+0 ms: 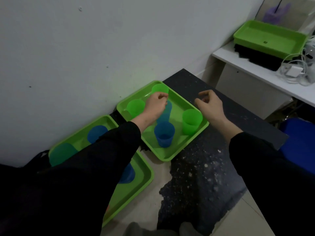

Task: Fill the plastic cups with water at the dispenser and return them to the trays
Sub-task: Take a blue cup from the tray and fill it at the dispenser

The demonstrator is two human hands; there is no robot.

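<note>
Dark speckled matting (pixel 196 167) by a white wall (pixel 85 48) is carrying a green tray (pixel 172 155), which is holding three green cups (pixel 192 121), a near blue cup (pixel 164 133) and a farther blue cup (pixel 167 109), all upright; whether water is sitting in them is unclear. The left hand (pixel 156 104) is hovering with curled fingers over the farther blue cup, and I cannot tell whether it is grasping it. The right hand (pixel 210 103) is hanging loosely curled, holding nothing, just beside the tray. A nearer tray (pixel 144 169) is holding more cups.

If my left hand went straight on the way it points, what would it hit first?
Probably the far green cup at the back corner of the tray; the left hand is close to it, though depth is unclear.
</note>
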